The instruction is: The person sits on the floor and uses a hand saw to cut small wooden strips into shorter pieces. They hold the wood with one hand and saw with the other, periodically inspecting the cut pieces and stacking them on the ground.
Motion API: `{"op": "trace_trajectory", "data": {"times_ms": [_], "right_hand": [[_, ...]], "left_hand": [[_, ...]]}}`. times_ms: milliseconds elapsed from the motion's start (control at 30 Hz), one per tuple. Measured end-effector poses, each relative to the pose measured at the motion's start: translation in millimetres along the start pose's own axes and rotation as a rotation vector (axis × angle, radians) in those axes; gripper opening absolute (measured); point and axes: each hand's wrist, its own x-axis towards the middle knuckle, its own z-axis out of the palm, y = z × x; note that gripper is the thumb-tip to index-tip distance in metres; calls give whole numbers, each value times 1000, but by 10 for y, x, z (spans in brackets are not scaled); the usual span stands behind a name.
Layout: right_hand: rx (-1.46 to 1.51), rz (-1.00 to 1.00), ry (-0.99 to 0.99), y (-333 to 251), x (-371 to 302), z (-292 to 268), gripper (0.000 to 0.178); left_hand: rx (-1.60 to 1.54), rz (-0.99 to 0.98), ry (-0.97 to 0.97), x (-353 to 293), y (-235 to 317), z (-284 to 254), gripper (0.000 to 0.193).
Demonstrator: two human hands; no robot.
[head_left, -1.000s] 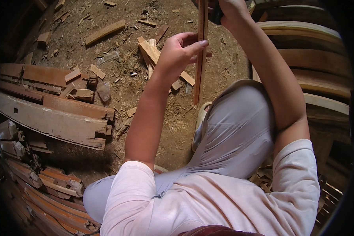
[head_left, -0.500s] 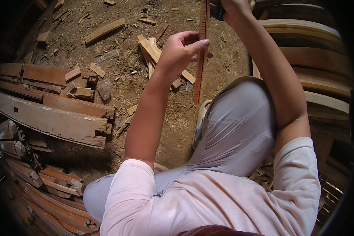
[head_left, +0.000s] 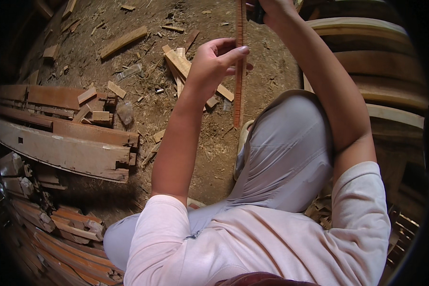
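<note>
My left hand (head_left: 213,61) pinches a long, narrow reddish-brown wooden strip (head_left: 239,95), its thumb on the near face and its fingers behind. Evenly spaced dark marks or notches run along the strip, which stands nearly straight up and down in the view. The strip's far end passes out at the top edge. Up there, my right hand (head_left: 277,12) is partly cut off and closed around a black thing (head_left: 258,13), whose kind I cannot make out. That hand is just right of the strip, and whether it touches the strip is hidden.
Wood offcuts (head_left: 124,42) and shavings litter the dirt floor (head_left: 207,148). Old beams (head_left: 66,155) lie at the left, with stacked reddish timbers (head_left: 66,243) below. Curved wooden boards (head_left: 376,62) line the right side. My bent knee (head_left: 291,128) rises between my arms.
Both hands and the strip have shifted a little to the left, the strip's upper end most, so it stands more upright. The view has moved slightly too. My left hand keeps its pinch.
</note>
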Motion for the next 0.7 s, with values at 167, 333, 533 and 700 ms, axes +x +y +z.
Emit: {"op": "trace_trajectory", "data": {"times_ms": [167,333,533,700], "right_hand": [[-47,17,19,-30,-6,-49,15],[-103,-2,86,-75,-48,10,16],[-126,61,69,-50,-13,-36,17],[-80,-33,46,78,70,-117,21]], "left_hand": [[18,-9,-2,-9,26,48,48],[38,7,17,-2,1,41,46],[42,0,14,1,-35,48,45],[60,9,2,-3,-59,79,45]]}}
